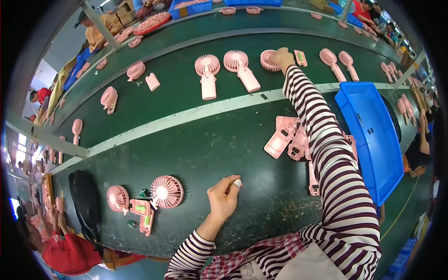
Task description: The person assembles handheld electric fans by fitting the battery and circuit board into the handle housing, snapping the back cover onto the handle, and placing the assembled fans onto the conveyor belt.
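Note:
My right hand (283, 59) reaches far over the green conveyor, its fingers closed at the round head of a pink handheld fan (269, 60). Just right of it lies a pink handle part (300, 58) with a green piece inside. My left hand (223, 196) is curled above the near worktop, with a white patch at one fingertip; whatever its fingers hold, if anything, is hidden. To its left lie a pink fan head (167, 192), a second fan head (117, 198) and opened handle parts (141, 207) with green pieces. Pink handle shells (280, 140) are piled beside my right forearm.
A blue bin (373, 140) with small dark bits stands at the right. Several pink fans, such as this upright-lying fan (208, 77), are spread along the conveyor. A pale metal rail (186, 113) divides it from the worktop (200, 140). Other people work around the line.

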`<state>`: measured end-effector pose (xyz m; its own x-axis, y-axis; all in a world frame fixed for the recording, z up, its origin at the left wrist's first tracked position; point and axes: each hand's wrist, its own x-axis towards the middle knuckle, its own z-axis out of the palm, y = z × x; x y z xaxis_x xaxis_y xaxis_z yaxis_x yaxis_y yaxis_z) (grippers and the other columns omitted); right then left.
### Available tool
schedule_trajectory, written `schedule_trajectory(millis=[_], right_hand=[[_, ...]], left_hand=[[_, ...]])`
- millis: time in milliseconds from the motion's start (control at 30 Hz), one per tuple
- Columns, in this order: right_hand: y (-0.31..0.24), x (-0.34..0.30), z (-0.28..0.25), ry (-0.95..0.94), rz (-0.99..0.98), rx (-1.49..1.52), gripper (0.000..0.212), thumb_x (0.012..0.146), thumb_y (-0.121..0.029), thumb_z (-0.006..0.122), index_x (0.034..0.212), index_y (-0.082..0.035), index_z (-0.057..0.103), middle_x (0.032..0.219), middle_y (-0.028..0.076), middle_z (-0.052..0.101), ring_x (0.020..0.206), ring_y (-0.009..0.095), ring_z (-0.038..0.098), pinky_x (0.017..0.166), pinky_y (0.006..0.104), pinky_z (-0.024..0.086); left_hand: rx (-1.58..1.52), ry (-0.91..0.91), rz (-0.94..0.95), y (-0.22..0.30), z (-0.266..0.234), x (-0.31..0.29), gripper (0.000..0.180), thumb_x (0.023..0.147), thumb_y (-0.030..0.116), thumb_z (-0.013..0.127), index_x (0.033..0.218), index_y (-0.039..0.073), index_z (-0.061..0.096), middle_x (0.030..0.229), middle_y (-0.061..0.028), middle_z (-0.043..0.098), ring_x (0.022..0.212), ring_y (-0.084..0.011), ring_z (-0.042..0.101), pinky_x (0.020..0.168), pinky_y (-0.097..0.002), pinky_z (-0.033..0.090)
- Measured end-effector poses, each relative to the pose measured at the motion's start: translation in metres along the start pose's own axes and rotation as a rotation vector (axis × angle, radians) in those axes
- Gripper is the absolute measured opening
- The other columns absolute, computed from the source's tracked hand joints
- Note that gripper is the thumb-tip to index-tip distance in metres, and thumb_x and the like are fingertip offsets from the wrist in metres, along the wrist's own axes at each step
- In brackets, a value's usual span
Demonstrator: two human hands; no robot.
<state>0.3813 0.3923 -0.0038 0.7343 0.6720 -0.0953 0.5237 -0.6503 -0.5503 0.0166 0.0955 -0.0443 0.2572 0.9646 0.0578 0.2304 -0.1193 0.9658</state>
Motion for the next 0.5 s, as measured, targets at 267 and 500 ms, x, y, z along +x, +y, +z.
schedule_trajectory(millis=[267,500], right_hand=[[0.025,-0.035,-0.021,-0.169,-0.262,0.097,0.045,0.066,-0.03,0.073,0.087,0.008,0.063,0.074,0.016,0.065,0.053,0.022,0.062,0.051,0.0308,0.051],[0.034,-0.104,-0.05,-0.061,-0.39,0.603,0.037,0.066,-0.022,0.073,0.084,0.008,0.063,0.071,0.014,0.063,0.053,0.018,0.061,0.045,0.0281,0.05]], left_hand=[[0.007,0.026,0.072,-0.01,0.004,0.0,0.014,0.082,0.003,0.056,0.092,-0.004,0.063,0.075,-0.0074,0.065,0.066,-0.0071,0.058,0.057,-0.0196,0.044],[-0.001,0.03,0.137,-0.008,0.005,-0.001,0.013,0.082,0.004,0.057,0.091,-0.003,0.063,0.071,-0.0064,0.065,0.062,-0.0065,0.057,0.058,-0.0211,0.045]])
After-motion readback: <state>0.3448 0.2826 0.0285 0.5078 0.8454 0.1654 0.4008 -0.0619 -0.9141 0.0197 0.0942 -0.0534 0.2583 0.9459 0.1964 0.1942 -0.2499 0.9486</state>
